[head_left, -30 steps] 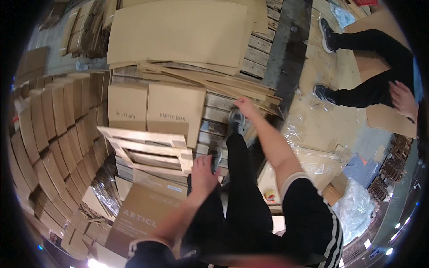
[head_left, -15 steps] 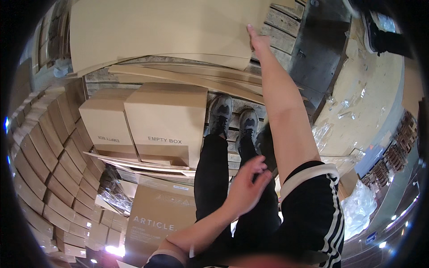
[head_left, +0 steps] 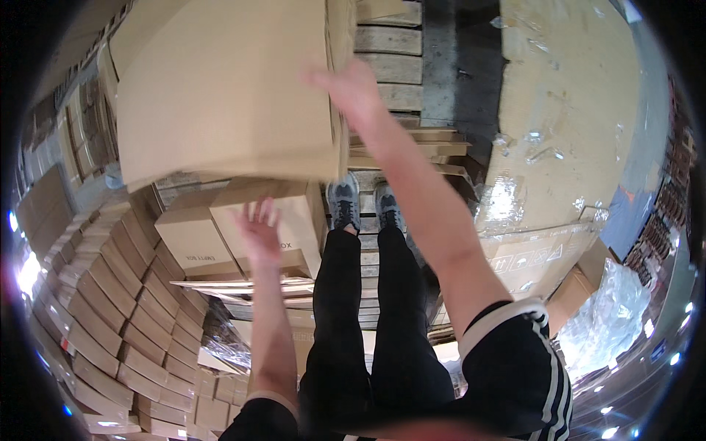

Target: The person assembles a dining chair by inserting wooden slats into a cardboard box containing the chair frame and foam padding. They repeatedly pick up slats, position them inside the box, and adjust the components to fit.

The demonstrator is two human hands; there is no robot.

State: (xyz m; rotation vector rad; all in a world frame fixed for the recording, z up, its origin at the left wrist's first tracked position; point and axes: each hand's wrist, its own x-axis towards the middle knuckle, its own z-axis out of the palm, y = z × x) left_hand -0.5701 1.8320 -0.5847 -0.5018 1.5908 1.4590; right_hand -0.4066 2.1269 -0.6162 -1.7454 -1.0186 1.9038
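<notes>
gripping cardboard sheet (head_left: 228,95) (right hand (head_left: 354,90))

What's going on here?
A person stands on wooden slats. Their right hand is over the right edge of a large cardboard sheet; blur hides whether it grips. The left hand, blurred but open, shows in front of a cardboard box and appears to hold nothing.

The slatted wooden pallet (head_left: 388,67) bears two cardboard boxes (head_left: 293,207), the person's grey shoes (head_left: 343,203) and, just ahead, narrow cardboard strips (head_left: 432,149)
</notes>
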